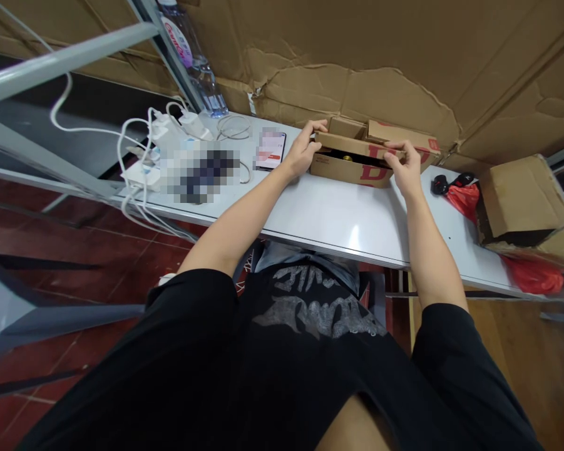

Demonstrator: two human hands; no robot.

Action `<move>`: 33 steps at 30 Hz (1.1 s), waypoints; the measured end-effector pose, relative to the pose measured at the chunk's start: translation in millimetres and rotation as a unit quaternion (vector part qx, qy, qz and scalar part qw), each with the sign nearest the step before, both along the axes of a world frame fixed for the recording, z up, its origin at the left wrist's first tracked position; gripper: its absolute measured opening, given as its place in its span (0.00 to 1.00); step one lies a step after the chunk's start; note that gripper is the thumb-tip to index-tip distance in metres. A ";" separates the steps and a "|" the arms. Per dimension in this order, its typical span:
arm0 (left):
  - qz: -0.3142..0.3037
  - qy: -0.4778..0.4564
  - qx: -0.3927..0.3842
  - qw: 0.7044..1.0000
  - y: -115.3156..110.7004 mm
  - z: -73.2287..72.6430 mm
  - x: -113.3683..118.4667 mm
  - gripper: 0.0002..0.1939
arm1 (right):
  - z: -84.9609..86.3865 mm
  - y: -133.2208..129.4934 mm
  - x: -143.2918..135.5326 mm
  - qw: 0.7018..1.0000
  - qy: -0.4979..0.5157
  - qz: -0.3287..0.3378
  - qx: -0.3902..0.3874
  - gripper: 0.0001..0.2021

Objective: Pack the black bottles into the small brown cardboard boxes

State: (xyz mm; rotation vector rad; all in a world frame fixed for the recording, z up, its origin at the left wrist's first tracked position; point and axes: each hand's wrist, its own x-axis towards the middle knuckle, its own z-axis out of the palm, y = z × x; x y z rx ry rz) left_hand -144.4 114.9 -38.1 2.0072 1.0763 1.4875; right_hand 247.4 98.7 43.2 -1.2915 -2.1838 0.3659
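A brown cardboard box with red print point(350, 170) stands near the back edge of the white table, its flaps partly raised. Through the dark gap at its top a small yellowish item shows; the rest of the inside is hidden. My left hand point(304, 150) grips the flap at the box's left end, thumb and fingers closed on it. At the right end, my right hand point(404, 168) pinches the same long flap between thumb and fingers. Behind this flap, another part of the box point(399, 134) stands up near the cardboard wall.
A phone point(271, 150) lies left of the box. Further left are white chargers and cables point(162, 128), a blurred-out item point(204, 172) and a water bottle point(206, 88). Right of the box sit a black item point(441, 184), red bags point(464, 200) and another carton point(526, 194). A metal frame point(75, 59) rises at left.
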 end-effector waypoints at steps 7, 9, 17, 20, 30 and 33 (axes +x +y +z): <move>0.007 0.127 -0.027 0.992 -21.0 15.8 2.8 0.36 | -15.5 28.4 23.8 0.969 0.215 0.121 -0.027 0.34; 0.004 0.172 -0.022 0.985 -26.9 23.6 0.5 0.42 | -15.9 27.4 24.2 0.973 0.196 0.119 -0.009 0.28; 0.011 0.353 -0.012 0.935 -61.0 70.3 10.1 0.48 | -15.6 7.7 -6.1 0.976 0.160 0.145 0.038 0.28; 0.010 0.377 -0.038 0.925 -67.2 77.5 13.0 0.45 | -11.6 12.6 4.6 0.982 0.160 0.058 0.079 0.32; 0.005 0.400 -0.077 0.913 -31.9 82.5 -24.9 0.43 | 6.3 -6.7 15.5 0.977 -0.149 -0.141 0.053 0.31; 0.006 0.406 -0.090 0.909 -23.7 83.0 -31.9 0.43 | 9.2 -8.9 1.7 0.964 -0.181 -0.185 0.067 0.24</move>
